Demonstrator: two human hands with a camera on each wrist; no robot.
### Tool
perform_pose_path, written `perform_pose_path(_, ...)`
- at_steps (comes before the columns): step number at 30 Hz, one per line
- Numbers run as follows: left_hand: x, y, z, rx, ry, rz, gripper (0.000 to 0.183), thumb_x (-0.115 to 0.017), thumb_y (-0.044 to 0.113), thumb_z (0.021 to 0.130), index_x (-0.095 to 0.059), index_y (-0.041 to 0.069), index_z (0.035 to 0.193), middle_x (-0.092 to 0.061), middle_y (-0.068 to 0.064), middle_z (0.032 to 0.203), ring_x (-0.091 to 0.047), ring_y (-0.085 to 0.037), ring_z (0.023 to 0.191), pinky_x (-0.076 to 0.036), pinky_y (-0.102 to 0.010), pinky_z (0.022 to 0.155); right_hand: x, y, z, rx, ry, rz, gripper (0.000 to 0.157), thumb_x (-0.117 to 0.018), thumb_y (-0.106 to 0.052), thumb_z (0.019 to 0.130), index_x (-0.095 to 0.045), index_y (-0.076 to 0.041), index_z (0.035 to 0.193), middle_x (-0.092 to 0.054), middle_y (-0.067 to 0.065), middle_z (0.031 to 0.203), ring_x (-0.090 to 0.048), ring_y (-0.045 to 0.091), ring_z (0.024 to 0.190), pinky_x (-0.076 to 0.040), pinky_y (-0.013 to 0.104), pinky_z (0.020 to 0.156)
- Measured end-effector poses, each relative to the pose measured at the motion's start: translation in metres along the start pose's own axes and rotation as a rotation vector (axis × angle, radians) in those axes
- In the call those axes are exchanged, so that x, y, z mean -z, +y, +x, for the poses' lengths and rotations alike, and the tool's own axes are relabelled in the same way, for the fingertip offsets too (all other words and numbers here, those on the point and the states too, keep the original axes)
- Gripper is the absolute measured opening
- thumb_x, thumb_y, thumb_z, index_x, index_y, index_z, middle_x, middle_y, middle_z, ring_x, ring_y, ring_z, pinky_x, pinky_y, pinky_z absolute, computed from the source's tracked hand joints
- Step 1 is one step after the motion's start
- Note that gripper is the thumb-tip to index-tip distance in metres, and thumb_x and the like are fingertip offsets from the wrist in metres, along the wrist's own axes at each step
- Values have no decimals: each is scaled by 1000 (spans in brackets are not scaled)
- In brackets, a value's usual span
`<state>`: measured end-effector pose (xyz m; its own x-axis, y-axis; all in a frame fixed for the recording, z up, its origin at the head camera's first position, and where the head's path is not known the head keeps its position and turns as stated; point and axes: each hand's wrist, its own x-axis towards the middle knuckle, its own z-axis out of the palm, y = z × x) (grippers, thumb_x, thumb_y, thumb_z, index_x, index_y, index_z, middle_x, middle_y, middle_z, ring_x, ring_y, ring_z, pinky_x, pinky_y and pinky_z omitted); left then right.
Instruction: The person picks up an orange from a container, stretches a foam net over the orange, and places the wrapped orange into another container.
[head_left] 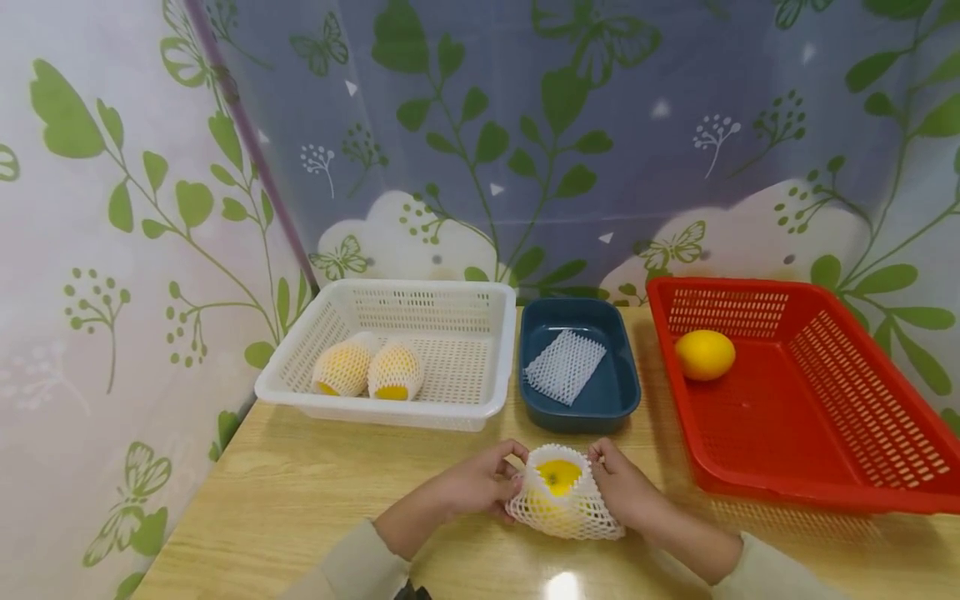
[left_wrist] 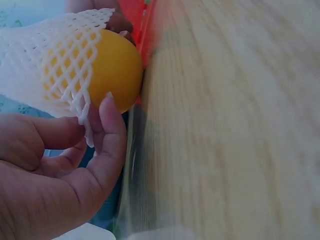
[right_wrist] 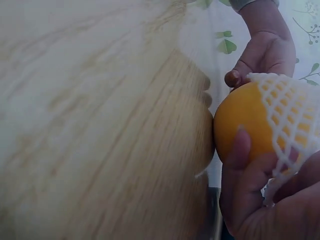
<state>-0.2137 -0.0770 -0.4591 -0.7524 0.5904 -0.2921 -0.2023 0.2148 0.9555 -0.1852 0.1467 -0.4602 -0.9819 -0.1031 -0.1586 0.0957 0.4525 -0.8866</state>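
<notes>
A round yellow-orange fruit (head_left: 559, 477) stands on the table, partly wrapped in a white foam net sleeve (head_left: 572, 518). My left hand (head_left: 480, 482) pinches the net's edge on the left side; in the left wrist view, thumb and fingers close on its lower strands beside the fruit (left_wrist: 119, 67). On the opposite side my right hand (head_left: 624, 487) pinches the net too, and the right wrist view has a fingertip against the bare lower part of the fruit (right_wrist: 241, 117). The net covers the sides, leaving the top and bottom exposed.
Behind at left, a white basket (head_left: 386, 410) holds two netted fruits (head_left: 395, 372). A blue tub (head_left: 581, 423) in the middle contains a flat foam net (head_left: 566, 367). At right stands a red basket (head_left: 772, 425) with one bare yellow fruit (head_left: 705, 355). A patterned curtain hangs behind.
</notes>
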Motion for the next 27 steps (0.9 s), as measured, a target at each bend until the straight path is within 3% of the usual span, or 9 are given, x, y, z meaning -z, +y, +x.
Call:
perform_pose_path(4,-4,-3,3,-37,25,23,26,-44,-8,98,-45,2,122,-53,-11,92,-60,-20,72,-59,-40,65,-2,-2,0,0,8,9,7,-42,-10,103,-41,-5,97,-52,8,88,-52,24,88,-41,29,67)
perform_pose_path(8,-9,-5,5,-65,67,-14,26,-42,-6,99,-45,0,124,-51,-10,92,-57,-18,71,-59,-40,69,-1,-4,0,-61,3,75,7,-40,-10,103,-40,-5,99,-50,10,86,-48,21,72,-37,27,51)
perform_pose_path(14,-13,-2,5,-65,38,-150,25,-40,2,102,-40,3,127,-58,-15,105,-62,-25,82,-57,-48,79,3,-7,1,-115,-10,169,8,-38,-13,104,-40,-5,103,-50,11,88,-50,22,73,-40,28,52)
perform_pose_path(19,-12,5,5,-31,7,-287,29,-41,20,105,-41,7,131,-58,-16,118,-63,-30,96,-54,-48,87,8,-9,-2,-150,-52,319,10,-35,-14,104,-38,-5,107,-52,11,89,-55,23,69,-49,32,52)
perform_pose_path(23,-10,10,3,-21,-10,-397,51,-38,39,105,-34,8,145,-52,-22,131,-60,-36,109,-50,-49,93,14,-16,-3,-189,-85,421,20,-37,-24,106,-37,-6,113,-53,12,94,-58,24,68,-54,33,57)
perform_pose_path(27,-9,13,3,-33,-48,-445,56,-41,41,103,-31,8,147,-49,-24,135,-58,-37,113,-48,-49,97,24,-23,-4,-199,-137,474,36,-41,-41,103,-37,-9,117,-53,12,104,-65,26,74,-57,34,65)
